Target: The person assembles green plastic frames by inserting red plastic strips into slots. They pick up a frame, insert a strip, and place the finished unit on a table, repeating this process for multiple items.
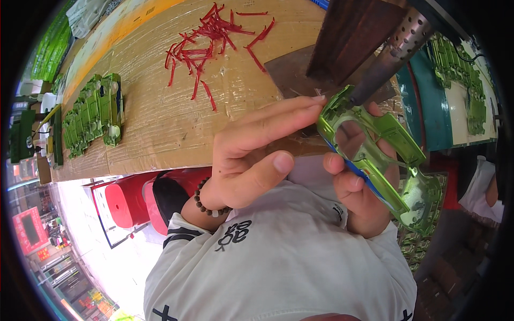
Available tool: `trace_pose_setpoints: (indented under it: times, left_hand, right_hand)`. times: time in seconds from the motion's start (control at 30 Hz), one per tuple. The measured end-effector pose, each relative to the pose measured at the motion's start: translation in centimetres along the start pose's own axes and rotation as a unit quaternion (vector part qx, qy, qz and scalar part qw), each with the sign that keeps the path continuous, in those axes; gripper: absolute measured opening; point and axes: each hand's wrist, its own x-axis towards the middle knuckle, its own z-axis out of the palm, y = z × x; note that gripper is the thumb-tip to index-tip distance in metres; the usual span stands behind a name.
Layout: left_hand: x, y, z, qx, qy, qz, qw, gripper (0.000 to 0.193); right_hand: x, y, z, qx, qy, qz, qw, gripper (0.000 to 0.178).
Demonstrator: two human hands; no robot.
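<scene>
A translucent green plastic shell with openings and a blue strip along one side is held up at the right, above the table's near edge. My right hand grips it from below, fingers wrapped around its side. My left hand, wearing a beaded bracelet, has its fingers stretched out and the thumb apart; its fingertips touch the shell's upper left end. Close over that same end is the tip of a metal nozzle with a perforated tube. Part of my right hand is hidden behind the shell.
Thin red plastic strips lie scattered on the cardboard-covered table. Several green shells stand in a row at left; more green parts lie at far right. A rusty metal bracket stands beside the nozzle. Red stools are below left.
</scene>
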Motion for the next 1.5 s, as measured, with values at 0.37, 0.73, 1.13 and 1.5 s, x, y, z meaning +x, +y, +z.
trace_pose_setpoints:
  times: [0.37, 0.73, 1.13, 1.5]
  left_hand:
    - [0.5, 0.2, -0.2, 0.037, -0.034, 0.012, 0.999, 0.042]
    - [0.5, 0.1, 0.0, 0.04, -0.028, 0.02, 0.999, 0.042]
    - [0.3, 0.8, 0.5, 0.048, -0.01, -0.045, 0.998, 0.045]
    - [0.7, 1.3, 1.2, 0.102, -0.009, -0.141, 0.985, 0.056]
  right_hand:
    - [0.0, -0.7, -0.7, -0.008, -0.052, 0.016, 0.998, 0.059]
    - [-0.1, -0.4, 0.1, -0.014, -0.027, -0.006, 1.0, 0.058]
    - [-0.3, -0.8, -0.5, -0.005, -0.059, 0.013, 0.998, 0.058]
    - [-0.9, -1.6, 1.1, -0.143, 0.037, -0.069, 0.987, 0.049]
